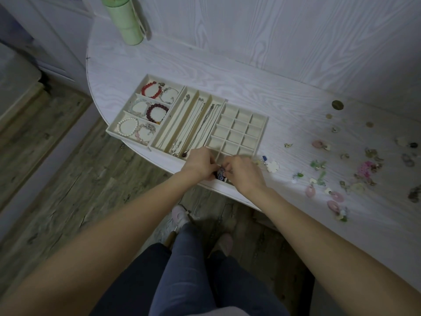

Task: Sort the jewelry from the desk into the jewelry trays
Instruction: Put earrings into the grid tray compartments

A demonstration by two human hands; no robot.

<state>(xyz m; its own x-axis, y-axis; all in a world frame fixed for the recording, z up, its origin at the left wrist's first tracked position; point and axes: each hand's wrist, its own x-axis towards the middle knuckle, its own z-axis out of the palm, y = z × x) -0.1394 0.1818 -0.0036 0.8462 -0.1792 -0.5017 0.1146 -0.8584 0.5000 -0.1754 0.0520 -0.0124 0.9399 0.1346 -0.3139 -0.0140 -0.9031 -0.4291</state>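
Three cream trays sit side by side on the white desk. The bracelet tray point(113, 130) holds several bead bracelets, the necklace tray point(157, 145) holds several chains, and the grid tray point(265, 124) has small square cells that look bare. At the grid tray's near edge my left hand point(200, 164) and my right hand point(242, 173) meet, both pinching a small blue-patterned earring point(220, 175) between their fingertips. Its details are partly hidden by my fingers.
Loose earrings and pendants lie scattered on the desk to the right, among them a white flower piece point(272, 166), pink rings point(310, 191) and green bits point(317, 164). A green bottle point(124, 21) stands at the back left. The desk's curved edge runs just below my hands.
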